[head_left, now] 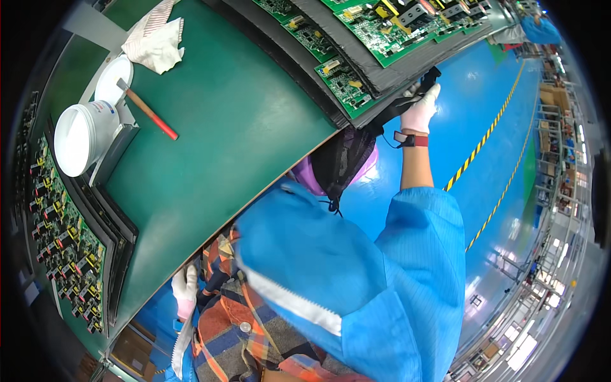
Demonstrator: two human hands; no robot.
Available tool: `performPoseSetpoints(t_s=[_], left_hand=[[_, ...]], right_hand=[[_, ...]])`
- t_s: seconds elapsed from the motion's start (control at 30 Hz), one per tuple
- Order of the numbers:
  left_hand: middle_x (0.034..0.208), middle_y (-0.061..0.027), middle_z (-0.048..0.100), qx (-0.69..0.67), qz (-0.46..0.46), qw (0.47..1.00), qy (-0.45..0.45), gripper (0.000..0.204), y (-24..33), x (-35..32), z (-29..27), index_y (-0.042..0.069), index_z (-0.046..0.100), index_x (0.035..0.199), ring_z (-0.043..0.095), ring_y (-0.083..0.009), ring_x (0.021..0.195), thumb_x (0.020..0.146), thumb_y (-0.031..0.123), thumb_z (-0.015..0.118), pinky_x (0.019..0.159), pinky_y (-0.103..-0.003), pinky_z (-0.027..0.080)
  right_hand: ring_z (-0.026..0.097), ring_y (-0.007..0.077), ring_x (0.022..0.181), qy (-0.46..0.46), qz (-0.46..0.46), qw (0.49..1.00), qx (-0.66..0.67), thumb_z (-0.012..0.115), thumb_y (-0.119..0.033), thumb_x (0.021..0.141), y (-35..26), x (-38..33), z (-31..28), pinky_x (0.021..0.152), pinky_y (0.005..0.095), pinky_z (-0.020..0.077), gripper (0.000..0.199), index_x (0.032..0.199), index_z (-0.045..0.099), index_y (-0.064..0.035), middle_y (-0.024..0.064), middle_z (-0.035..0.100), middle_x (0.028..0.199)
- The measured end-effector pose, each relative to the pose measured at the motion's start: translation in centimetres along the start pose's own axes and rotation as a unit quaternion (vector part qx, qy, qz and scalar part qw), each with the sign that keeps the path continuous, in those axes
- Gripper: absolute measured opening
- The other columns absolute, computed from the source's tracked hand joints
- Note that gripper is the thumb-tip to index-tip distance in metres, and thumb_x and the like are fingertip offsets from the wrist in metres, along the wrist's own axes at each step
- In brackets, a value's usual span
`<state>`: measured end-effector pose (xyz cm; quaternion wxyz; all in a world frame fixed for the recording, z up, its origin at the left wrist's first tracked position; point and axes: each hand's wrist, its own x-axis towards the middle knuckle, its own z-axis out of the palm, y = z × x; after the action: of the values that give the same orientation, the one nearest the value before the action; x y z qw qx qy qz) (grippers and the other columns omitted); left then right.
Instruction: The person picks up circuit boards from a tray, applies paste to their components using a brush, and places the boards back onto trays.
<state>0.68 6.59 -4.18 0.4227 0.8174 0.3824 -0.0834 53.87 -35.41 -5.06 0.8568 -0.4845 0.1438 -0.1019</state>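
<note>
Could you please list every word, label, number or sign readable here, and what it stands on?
None can be read with certainty.
Bucket: small coloured print on its side, too small to read.
Boards: any markings are too small to read.
Floor tape: yellow and black stripes, no readable text.

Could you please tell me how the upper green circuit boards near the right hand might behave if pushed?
The upper green circuit boards look flat, so probably stiff. Their exposed, raised parts suggest they could be fragile. They lie on a black sheet, no fastening visible, so they might slide.
</note>
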Motion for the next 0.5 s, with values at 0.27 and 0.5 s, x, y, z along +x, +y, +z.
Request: performPoseSetpoints(t_s=[0.27, 0.5], left_hand=[[0.098, -0.0179, 0.062, 0.080, 0.029, 0.996, -0.020, 0.033, 5.7, 1.9, 1.6, 0.004, 0.059, 0.107, 0.059, -0.0303, 0.089, 0.087, 0.029, 0.050, 0.078, -0.037, 0.045], [0.102, -0.0170, 0.062, 0.126, 0.008, 0.991, -0.055, 0.031, 4.9, 2.7, 2.7, 0.009, 0.061, 0.107, 0.058, -0.0329, 0.094, 0.086, 0.029, 0.052, 0.084, -0.035, 0.045]], right_hand=[[0.051, 0.0204, 0.083, 0.037, 0.060, 0.996, -0.062, 0.039, -0.049, 0.091, 2.7, -2.6, -7.5, 0.069, 0.0283, 0.0437, 0.059, 0.122, 0.039, 0.0007, 0.0153, 0.052, 0.105], [0.053, 0.0150, 0.074, -0.081, 0.144, 0.925, -0.342, 0.054, -0.025, 0.085, 6.2, -7.7, -17.7, 0.069, 0.0293, 0.0457, 0.031, 0.104, 0.056, -0.0008, 0.0066, 0.057, 0.090]])
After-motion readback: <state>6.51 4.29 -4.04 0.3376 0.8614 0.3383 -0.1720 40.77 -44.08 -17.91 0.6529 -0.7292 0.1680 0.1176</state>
